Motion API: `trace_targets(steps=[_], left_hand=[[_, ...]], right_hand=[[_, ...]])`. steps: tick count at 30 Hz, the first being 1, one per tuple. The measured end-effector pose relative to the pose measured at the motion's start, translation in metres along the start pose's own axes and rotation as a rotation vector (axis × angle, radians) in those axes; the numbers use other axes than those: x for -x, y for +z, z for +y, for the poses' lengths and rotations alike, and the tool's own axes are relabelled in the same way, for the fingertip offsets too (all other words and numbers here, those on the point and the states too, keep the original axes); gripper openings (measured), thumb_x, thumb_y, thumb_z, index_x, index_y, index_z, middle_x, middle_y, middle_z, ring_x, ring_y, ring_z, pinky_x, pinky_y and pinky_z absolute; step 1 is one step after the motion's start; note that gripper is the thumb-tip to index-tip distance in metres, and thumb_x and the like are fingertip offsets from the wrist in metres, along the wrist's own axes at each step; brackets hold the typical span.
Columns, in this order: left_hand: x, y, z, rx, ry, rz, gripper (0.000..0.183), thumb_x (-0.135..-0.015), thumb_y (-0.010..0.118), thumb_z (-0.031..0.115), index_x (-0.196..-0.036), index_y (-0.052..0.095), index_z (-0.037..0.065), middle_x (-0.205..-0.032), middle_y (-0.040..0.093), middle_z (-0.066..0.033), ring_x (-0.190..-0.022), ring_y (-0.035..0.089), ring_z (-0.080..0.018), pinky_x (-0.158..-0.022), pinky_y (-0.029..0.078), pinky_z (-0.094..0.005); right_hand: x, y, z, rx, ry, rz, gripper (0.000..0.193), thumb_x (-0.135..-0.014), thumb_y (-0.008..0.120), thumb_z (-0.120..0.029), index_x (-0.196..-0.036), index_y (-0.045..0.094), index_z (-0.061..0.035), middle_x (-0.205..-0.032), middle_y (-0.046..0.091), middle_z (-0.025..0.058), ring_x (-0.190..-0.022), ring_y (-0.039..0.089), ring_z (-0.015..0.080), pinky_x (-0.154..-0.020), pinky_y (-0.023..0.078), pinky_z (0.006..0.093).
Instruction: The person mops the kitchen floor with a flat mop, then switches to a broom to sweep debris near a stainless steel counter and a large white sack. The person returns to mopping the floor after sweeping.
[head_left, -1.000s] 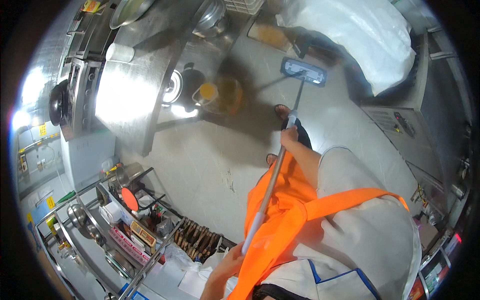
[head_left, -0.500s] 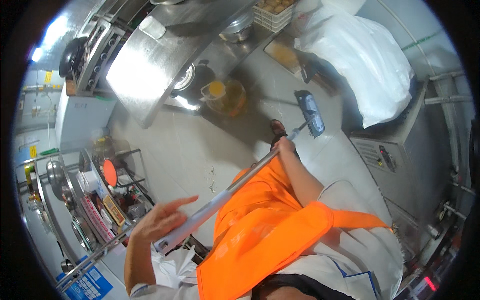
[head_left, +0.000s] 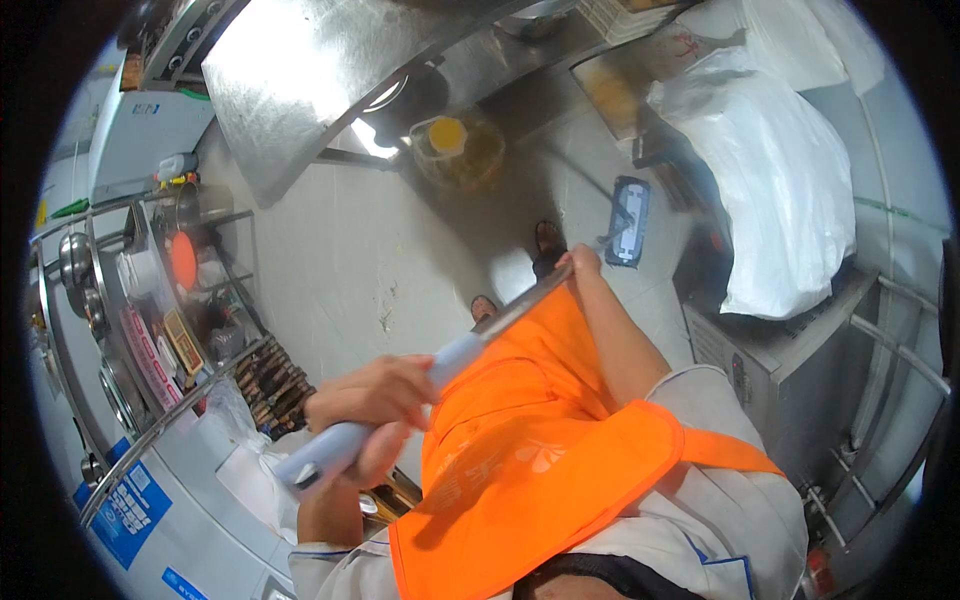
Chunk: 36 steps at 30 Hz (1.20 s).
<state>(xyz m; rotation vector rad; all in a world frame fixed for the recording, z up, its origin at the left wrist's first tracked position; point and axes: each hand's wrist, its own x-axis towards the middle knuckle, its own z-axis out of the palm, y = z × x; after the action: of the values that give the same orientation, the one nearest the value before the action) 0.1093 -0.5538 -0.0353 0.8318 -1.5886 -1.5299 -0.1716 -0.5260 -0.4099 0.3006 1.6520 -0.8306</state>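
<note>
The pale floor (head_left: 330, 260) takes up the most room, with a steel counter (head_left: 290, 75) at its upper left. A large white plastic sack (head_left: 770, 190) bulges at the upper right, its lower edge over a steel cabinet (head_left: 745, 360). The person wears an orange apron (head_left: 540, 440) over light clothing.

In front of the apron slants a long-handled brush (head_left: 525, 302), its grey shaft running from the lower left up to the right. Its flat rectangular head (head_left: 628, 222), dark at the rim and light blue on top, rests on the floor beyond the right hand, well apart from the fingers of both hands. A clear jug (head_left: 455, 155) with a yellow cap stands near the counter's edge.

The left hand (head_left: 370, 405) is at the pale blue grip near the handle's end: its fingers, somewhat blurred, are curled over the upper side, the thumb lies below, and the butt of the grip sticks out past the palm. The right hand (head_left: 582, 263) is closed round the shaft farther up, nearer the head, the shaft passing inside its bent fingers. Smallest are the dark shoes (head_left: 548, 238), one just left of the right hand.
</note>
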Motion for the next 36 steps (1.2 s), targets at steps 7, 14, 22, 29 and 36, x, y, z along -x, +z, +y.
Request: trace_targets(steps=[7, 14, 22, 29, 36], left_hand=[[0.030, 0.001, 0.040, 0.007, -0.077, 0.533, 0.030, -0.083, 0.058, 0.023, -0.060, 0.054, 0.004, -0.058, 0.062, -0.0097, -0.062, 0.062, -0.0252, -0.082, 0.049, -0.0475], [0.036, 0.042, 0.037, -0.060, 0.023, 0.419, 0.027, -0.077, 0.069, 0.028, -0.064, 0.057, 0.008, -0.066, 0.065, -0.0077, -0.068, 0.063, -0.0234, -0.083, 0.049, -0.0444], [0.007, 0.077, -0.029, -0.022, 0.123, 0.274, 0.020, -0.072, 0.068, 0.014, -0.062, 0.054, 0.003, -0.060, 0.059, -0.0104, -0.059, 0.061, -0.0261, -0.077, 0.050, -0.0444], [0.106, 0.050, -0.002, -0.075, -0.002, 0.353, 0.004, -0.064, 0.056, -0.002, -0.062, 0.054, 0.000, -0.062, 0.059, -0.0097, -0.062, 0.062, -0.0236, -0.078, 0.050, -0.0450], [0.138, 0.012, 0.059, -0.080, -0.088, 0.340, 0.009, -0.071, 0.051, 0.000, -0.063, 0.053, 0.001, -0.063, 0.059, -0.0092, -0.063, 0.060, -0.0226, -0.082, 0.047, -0.0468]], right_hand=[[0.046, 0.084, -0.003, -0.192, 0.037, 0.060, 0.011, -0.082, 0.052, -0.011, -0.076, 0.048, -0.0017, -0.063, 0.048, 0.0096, -0.053, 0.050, 0.0222, -0.050, 0.044, 0.0375], [0.030, 0.082, -0.071, 0.151, -0.125, -0.077, 0.020, -0.086, 0.054, -0.019, -0.074, 0.051, -0.0025, -0.059, 0.051, 0.0107, -0.049, 0.051, 0.0244, -0.045, 0.046, 0.0382], [-0.057, 0.097, -0.113, 0.349, -0.215, -0.125, 0.017, -0.082, 0.054, -0.013, -0.092, 0.058, -0.0006, -0.069, 0.059, 0.0111, -0.056, 0.057, 0.0243, -0.051, 0.044, 0.0403], [-0.006, 0.106, -0.014, 0.586, -0.185, -0.128, 0.017, -0.080, 0.056, -0.008, -0.094, 0.056, 0.0010, -0.070, 0.054, 0.0111, -0.052, 0.054, 0.0215, -0.046, 0.045, 0.0360], [0.049, 0.111, 0.067, 0.340, 0.006, -0.080, 0.011, -0.080, 0.056, -0.010, -0.089, 0.054, -0.0041, -0.069, 0.054, 0.0082, -0.053, 0.055, 0.0217, -0.044, 0.045, 0.0362]])
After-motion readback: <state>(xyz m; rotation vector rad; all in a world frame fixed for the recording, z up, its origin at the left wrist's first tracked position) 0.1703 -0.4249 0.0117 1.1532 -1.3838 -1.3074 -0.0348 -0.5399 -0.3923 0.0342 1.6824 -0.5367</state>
